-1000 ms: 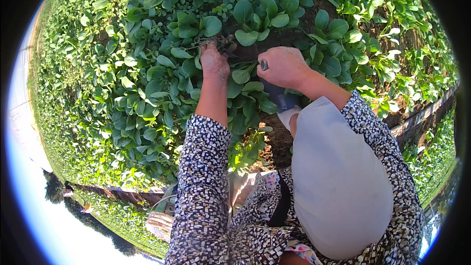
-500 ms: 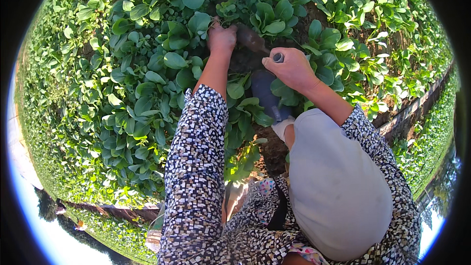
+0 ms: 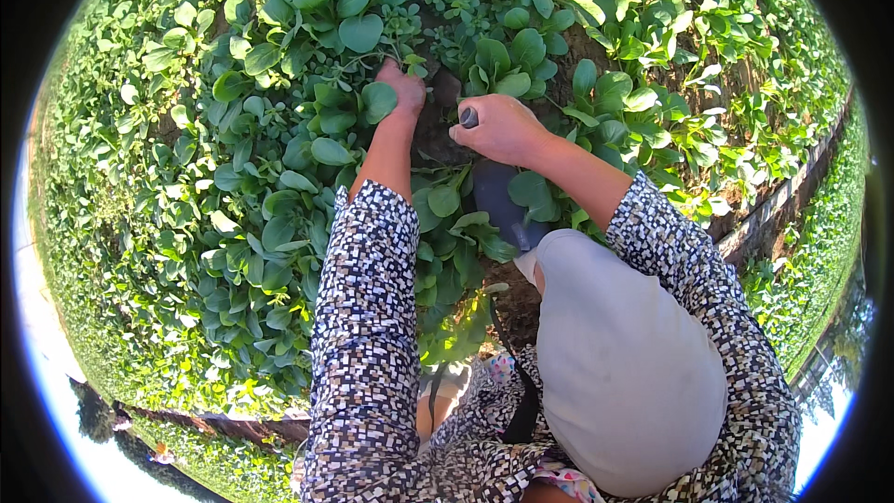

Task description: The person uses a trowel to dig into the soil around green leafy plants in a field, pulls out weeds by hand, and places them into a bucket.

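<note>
The left grip (image 3: 402, 91) is reaching slightly farther forward than the right grip (image 3: 501, 130), the two near each other but apart. Its bare back faces up and its fingertips are hidden from view. Behind it, the left wrist runs roughly in line with the left forearm (image 3: 384, 156), which comes almost straight back into a patterned sleeve (image 3: 363, 335). The right grip is curled into a tight fist, thumb side turned toward the left grip. From that fist the right forearm (image 3: 579, 175) slants back and outward, bare until the other sleeve (image 3: 684, 256).
</note>
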`<state>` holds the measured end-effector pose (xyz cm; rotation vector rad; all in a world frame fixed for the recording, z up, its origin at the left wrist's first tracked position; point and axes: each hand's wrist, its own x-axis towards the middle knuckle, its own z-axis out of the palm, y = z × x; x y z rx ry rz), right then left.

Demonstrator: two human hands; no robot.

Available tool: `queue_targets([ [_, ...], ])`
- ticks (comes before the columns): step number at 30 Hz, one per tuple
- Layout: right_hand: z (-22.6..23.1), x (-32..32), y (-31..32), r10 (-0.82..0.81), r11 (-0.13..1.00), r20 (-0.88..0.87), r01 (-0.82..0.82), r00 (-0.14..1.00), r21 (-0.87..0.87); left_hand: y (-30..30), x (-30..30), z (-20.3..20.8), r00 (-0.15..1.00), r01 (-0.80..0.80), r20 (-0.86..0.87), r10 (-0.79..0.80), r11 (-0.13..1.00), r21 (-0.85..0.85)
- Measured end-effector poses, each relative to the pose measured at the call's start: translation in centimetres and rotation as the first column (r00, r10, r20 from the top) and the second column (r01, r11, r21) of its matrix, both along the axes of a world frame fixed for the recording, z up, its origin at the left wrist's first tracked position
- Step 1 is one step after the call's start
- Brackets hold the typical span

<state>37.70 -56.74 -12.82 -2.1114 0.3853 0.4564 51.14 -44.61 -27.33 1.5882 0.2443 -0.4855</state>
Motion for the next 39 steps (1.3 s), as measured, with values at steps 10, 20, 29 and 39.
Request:
queue_targets([
  [10, 9.9, -6.5, -5.4, -0.494, 0.608, -0.260, 0.544, 0.829, 0.578, 0.5, -2.5, 6.1, 0.982, 0.143, -0.134, -0.134, 0.988, 0.061],
  [20, 9.9, -6.0, -5.8, -0.674, 0.400, -0.181, 0.560, 0.716, 0.725, -3.6, -6.2, 10.6, 0.561, 0.754, -0.182, -0.808, 0.408, 0.514],
  [29, 10.3, -7.1, -6.5, -0.496, 0.515, -0.293, 0.549, 0.817, 0.659, 1.1, -14.5, 11.1, 0.209, 0.530, 0.293, -0.933, 0.360, 0.768],
  [39, 6.7, -7.0, -7.2, -0.448, 0.366, -0.535, 0.693, 0.716, 0.621, 1.8, -15.1, 11.0, 0.234, 0.542, 0.218, -0.948, 0.313, 0.780],
])
